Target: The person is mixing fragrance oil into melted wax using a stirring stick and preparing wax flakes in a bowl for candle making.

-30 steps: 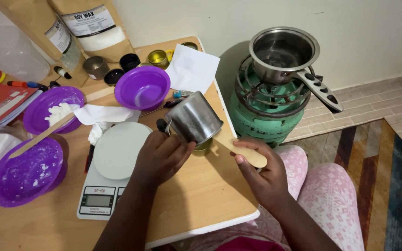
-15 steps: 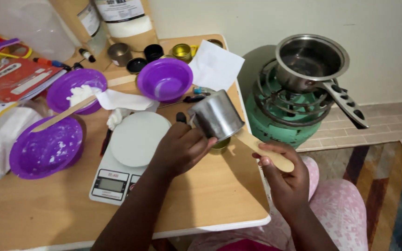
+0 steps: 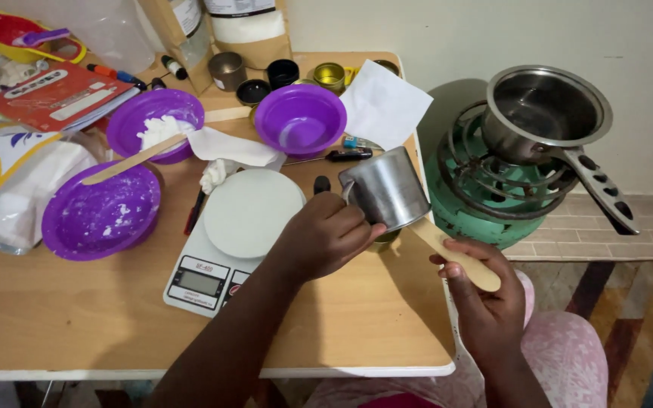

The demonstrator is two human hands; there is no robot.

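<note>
The left hand (image 3: 325, 236) is gripping a brushed-metal cup (image 3: 385, 189), dull grey and smooth; the right hand (image 3: 485, 302) is pinching a pale wooden stick (image 3: 455, 255), matt and unvarnished; at two o'clock from the cup a polished steel saucepan (image 3: 546, 113) is gleaming on a painted green metal stove (image 3: 493, 196); at nine o'clock a white plastic scale (image 3: 228, 242) is showing a smooth matt plate; at eleven o'clock a glossy purple plastic bowl (image 3: 300, 119) is shining; the wooden table (image 3: 77, 317) is looking smooth and satin; white paper (image 3: 383, 106) is lying flat and matt.
</note>
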